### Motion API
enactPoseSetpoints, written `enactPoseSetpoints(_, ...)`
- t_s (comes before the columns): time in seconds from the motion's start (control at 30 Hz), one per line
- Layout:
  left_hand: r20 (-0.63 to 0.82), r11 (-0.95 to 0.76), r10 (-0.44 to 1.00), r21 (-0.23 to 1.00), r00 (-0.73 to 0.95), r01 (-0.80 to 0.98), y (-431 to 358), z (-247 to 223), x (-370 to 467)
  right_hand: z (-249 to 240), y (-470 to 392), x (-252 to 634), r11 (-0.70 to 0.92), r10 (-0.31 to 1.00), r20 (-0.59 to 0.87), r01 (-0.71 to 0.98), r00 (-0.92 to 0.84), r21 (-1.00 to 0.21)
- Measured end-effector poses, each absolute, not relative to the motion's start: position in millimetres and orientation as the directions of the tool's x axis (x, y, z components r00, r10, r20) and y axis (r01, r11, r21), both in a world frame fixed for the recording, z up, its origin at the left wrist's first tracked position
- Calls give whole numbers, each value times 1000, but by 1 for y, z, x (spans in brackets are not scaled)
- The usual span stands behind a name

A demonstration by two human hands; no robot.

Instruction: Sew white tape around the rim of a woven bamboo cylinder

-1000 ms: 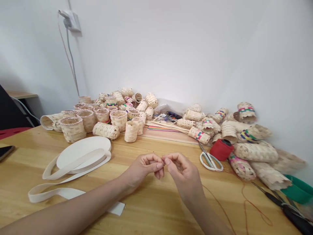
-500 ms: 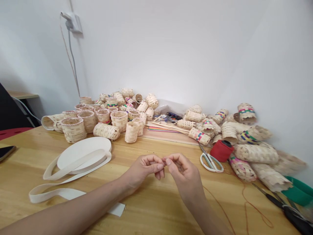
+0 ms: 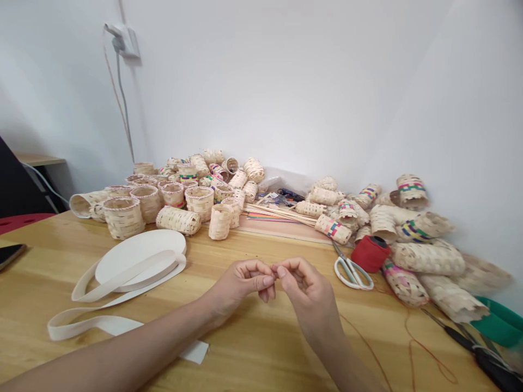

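Observation:
My left hand [image 3: 247,280] and my right hand [image 3: 304,286] meet above the middle of the wooden table, fingertips pinched together and nearly touching. What they pinch is too small to make out; a hint of reddish colour shows between the fingertips. A thin orange-red thread [image 3: 365,340] runs over the table from beside my right wrist toward the front edge, and more of it curls farther right. A red thread spool [image 3: 370,253] lies beyond my right hand, beside white-handled scissors [image 3: 353,274].
A white ribbon roll [image 3: 141,258] lies at left with its ribbon looping out. Woven baskets [image 3: 122,218] crowd the back left, and more [image 3: 429,256] fill the right. Dark-handled tools [image 3: 460,337] and a green container [image 3: 498,324] sit at far right. A phone [image 3: 11,255] rests at the left edge.

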State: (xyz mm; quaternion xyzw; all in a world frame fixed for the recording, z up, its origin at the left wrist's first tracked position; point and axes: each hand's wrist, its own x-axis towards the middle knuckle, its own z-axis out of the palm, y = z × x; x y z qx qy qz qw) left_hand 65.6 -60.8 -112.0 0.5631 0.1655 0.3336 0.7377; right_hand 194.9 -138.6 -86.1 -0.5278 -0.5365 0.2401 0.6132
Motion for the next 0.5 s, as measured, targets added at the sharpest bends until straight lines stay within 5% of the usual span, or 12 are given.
enactPoseSetpoints(0.5,119,145,685,945,719,-294,-63,-110,65,-88,-138,196,330,867,401,262,297,-907)
